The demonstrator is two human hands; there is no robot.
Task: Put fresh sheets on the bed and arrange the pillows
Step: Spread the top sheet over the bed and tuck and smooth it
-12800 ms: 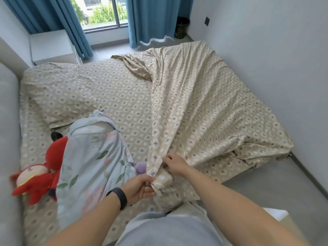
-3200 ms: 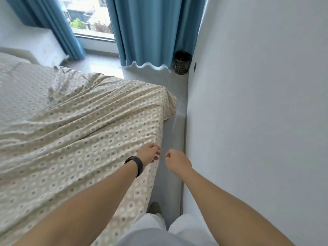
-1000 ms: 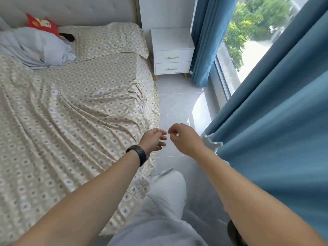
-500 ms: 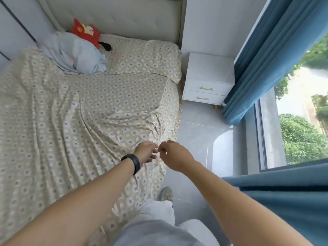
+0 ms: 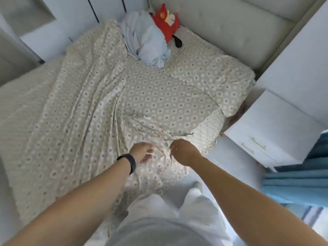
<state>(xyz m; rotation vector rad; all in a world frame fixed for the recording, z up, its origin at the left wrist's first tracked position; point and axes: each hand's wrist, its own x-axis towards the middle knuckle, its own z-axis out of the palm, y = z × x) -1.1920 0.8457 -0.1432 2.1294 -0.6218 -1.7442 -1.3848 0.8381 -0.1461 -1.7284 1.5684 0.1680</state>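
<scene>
A beige diamond-patterned top sheet point(image 5: 79, 112) lies creased over the left part of the bed, and its folds run together near the bed's right edge. My left hand point(image 5: 142, 153) hovers over the sheet with loosely curled fingers and holds nothing. My right hand point(image 5: 182, 151) has curled fingers at the bunched folds; blur hides whether it pinches the fabric. A matching pillow point(image 5: 213, 77) lies at the head of the bed on the right. To its left sits a crumpled pale blue floral pillow point(image 5: 149, 41).
A red plush toy point(image 5: 168, 20) leans against the padded headboard point(image 5: 230, 23). A white nightstand point(image 5: 269, 125) stands right of the bed, with a blue curtain point(image 5: 298, 183) nearer to me. A strip of floor runs between bed and nightstand.
I have turned from the window side toward the bed. Both hands have moved from the air beside the mattress edge to over the bunched sheet.
</scene>
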